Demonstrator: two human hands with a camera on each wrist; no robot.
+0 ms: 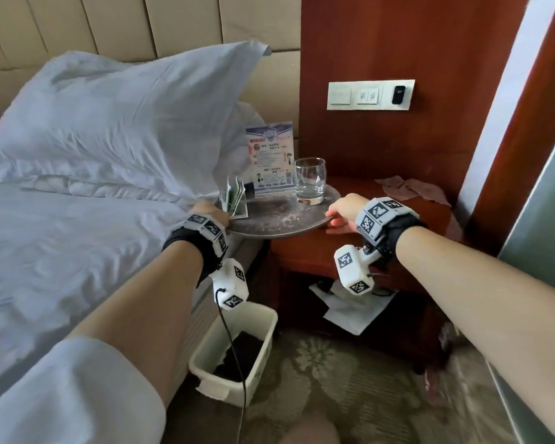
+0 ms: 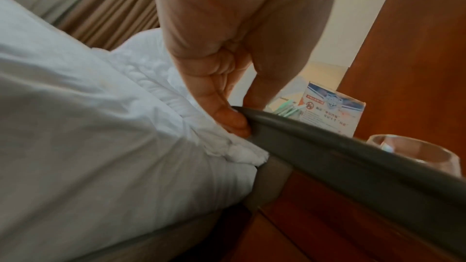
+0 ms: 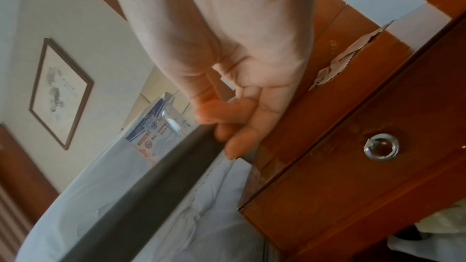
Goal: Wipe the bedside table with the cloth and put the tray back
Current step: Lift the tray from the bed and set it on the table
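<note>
An oval grey metal tray [image 1: 279, 217] is held over the gap between the bed and the red-brown bedside table [image 1: 385, 248]. On it stand a clear glass [image 1: 310, 181], a printed card stand [image 1: 271, 161] and a small holder of green packets [image 1: 234, 201]. My left hand [image 1: 217, 216] grips the tray's left rim [image 2: 327, 156], thumb and fingers pinching it [image 2: 234, 121]. My right hand [image 1: 335, 219] grips the right rim [image 3: 156, 182], fingers curled under it [image 3: 227, 128]. A crumpled pinkish cloth [image 1: 414, 189] lies at the back of the table top, also visible in the right wrist view [image 3: 337, 65].
A white pillow [image 1: 119, 123] and the bed's sheets lie left of the tray. A white bin [image 1: 237, 347] with dark contents stands on the carpet below my left wrist. White papers [image 1: 350, 306] lie in the table's lower shelf. The drawer has a metal knob [image 3: 382, 146]. A switch panel [image 1: 370, 94] is on the wall.
</note>
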